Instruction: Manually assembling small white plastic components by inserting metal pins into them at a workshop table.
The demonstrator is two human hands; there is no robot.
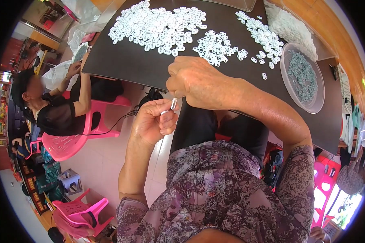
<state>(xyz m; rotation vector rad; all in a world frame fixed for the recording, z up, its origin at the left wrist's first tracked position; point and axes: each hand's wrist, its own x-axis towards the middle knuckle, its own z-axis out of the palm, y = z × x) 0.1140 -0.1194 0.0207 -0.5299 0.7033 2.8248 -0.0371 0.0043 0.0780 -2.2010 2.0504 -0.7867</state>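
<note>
My left hand (156,120) is closed in front of the table's near edge, pinching a small white oval plastic piece (173,103) upright between thumb and fingers. A second white piece (164,112) shows lower in the same hand. Just above and touching or nearly touching it, my right hand (195,82) is turned down with curled fingers; whatever they hold is hidden behind the hand. Beyond my hands, a wide pile of white oval pieces with holes (154,26) covers the far left of the dark table (129,65). A smaller heap of similar pieces (213,46) lies just past my right hand.
At right stands a round clear tub (286,81) of thin grey-green pins or screws (302,75). More white pieces (261,34) lie near a bulky clear bag (290,28) of pale parts. A person in black (61,109) sits at left on a pink plastic chair (67,143).
</note>
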